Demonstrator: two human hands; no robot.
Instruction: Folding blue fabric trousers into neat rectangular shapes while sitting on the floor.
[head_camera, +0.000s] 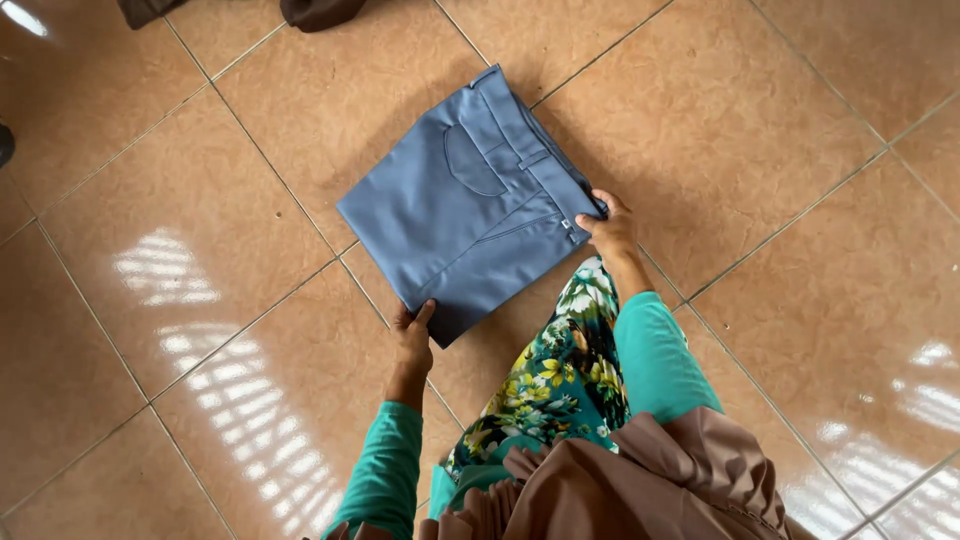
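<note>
While both hands rest at the near edge of the bundle, the scene lists as follows.

Item one: folded blue-grey trousers, lying flat on the tiled floor as a rough square set cornerwise to the person. The waistband, with belt loop and curved pocket seam, runs along the upper right side, from the far corner down toward the right hand; that line is the bundle's clearest long axis, slanting from upper middle to lower right.

Item two: left hand, at the nearest corner of the trousers, fingers curled over the fabric edge in a light pinch. How much cloth they actually hold cannot be told.

Item three: right hand, at the right-hand corner where the waistband ends, fingers closed on the edge of the fold, thumb on top.

Relation: the trousers lie forward of both sets of fingers, away from the body; each hand touches its own corner, and neither is plainly the nearer.

Item four: teal sleeves on both arms, a floral garment between them, pleated brown cloth at the bottom of the view.

Item five: dark items at the top edge, too cropped to identify.
</note>
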